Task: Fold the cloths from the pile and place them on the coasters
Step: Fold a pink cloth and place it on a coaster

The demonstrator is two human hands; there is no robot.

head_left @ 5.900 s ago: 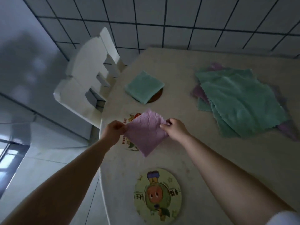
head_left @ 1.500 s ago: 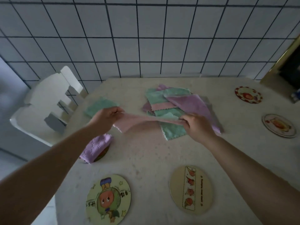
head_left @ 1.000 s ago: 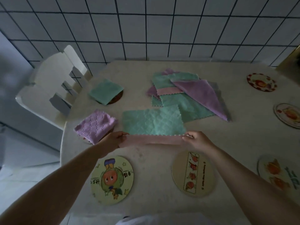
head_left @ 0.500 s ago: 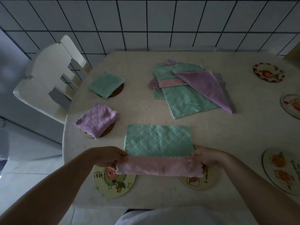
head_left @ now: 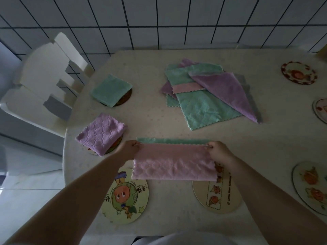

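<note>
White-tiled walls [head_left: 159, 23] back a pale desk [head_left: 159, 121] where a person folds a pink-and-green cloth [head_left: 174, 162], seen from a head camera. Each hand pinches a far corner of the cloth: the left hand [head_left: 128, 150] closed on the left end, the right hand [head_left: 218, 151] closed on the right end, with the pink face draped toward the person and a strip of green edge showing beyond. Its long axis runs left to right between the hands, so the next fold likely brings one end across to the other. Two empty coasters lie just below it, a cartoon coaster [head_left: 124, 195] nearer the left hand and a striped coaster [head_left: 216, 193] nearer the right; the cloth's lower edge overlaps both. Folded purple [head_left: 101, 133] and green [head_left: 111, 90] cloths already sit on coasters at left. The unfolded pile [head_left: 207, 92] waits at centre, well beyond the hands, beside a white chair [head_left: 44, 82].
</note>
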